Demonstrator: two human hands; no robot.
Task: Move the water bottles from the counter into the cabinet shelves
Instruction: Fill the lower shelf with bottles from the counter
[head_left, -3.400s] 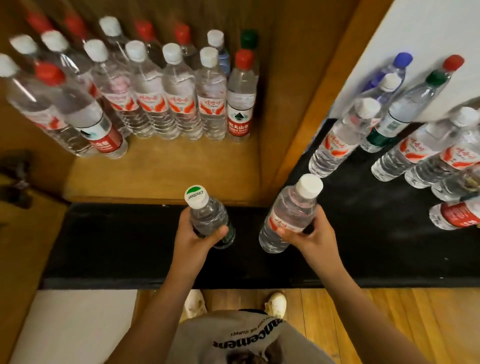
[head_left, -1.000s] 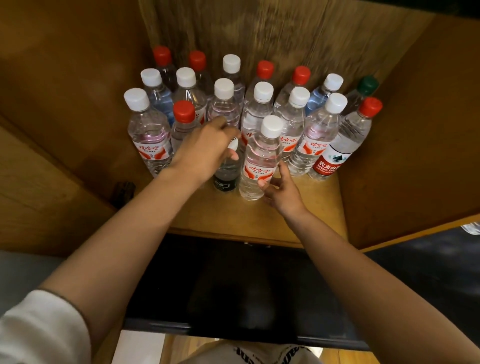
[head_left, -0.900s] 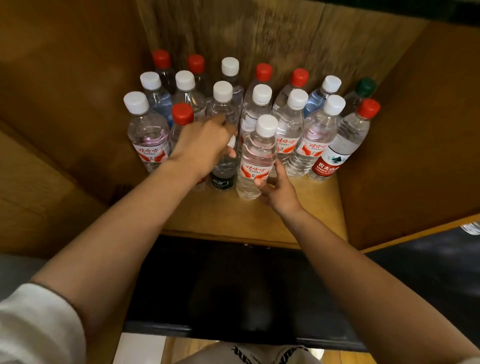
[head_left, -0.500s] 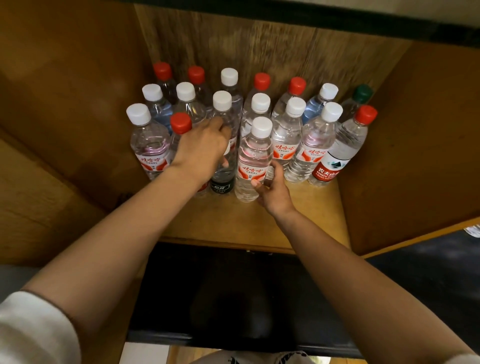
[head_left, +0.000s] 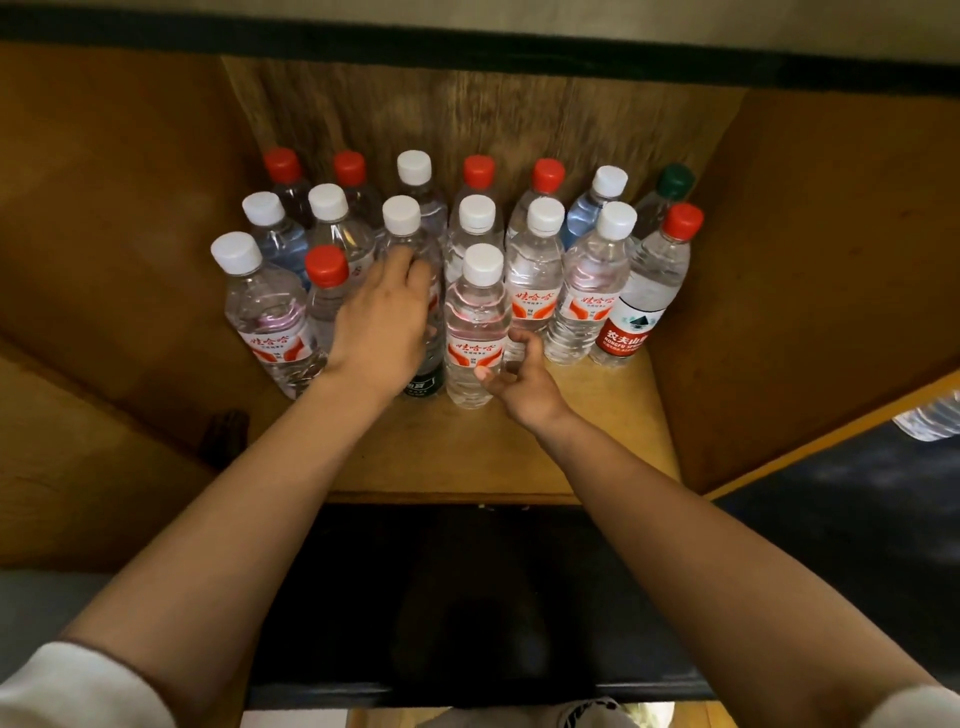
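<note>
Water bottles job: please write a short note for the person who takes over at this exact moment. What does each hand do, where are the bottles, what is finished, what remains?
Left hand: fingers wrapped round the dark-labelled bottle standing on the cabinet shelf.
Right hand: open, fingertips at the white-capped front bottle, not gripping it.
Done: many bottles stand upright in rows on the shelf.
Left: release the left bottle; at least one bottle lies on the dark counter at the right edge.

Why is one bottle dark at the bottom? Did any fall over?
None fell; every bottle on the shelf stands upright. The odd one is the bottle under the left hand: it has a dark label, unlike the red-and-white ones. The right hand touches a white-capped bottle.
</note>
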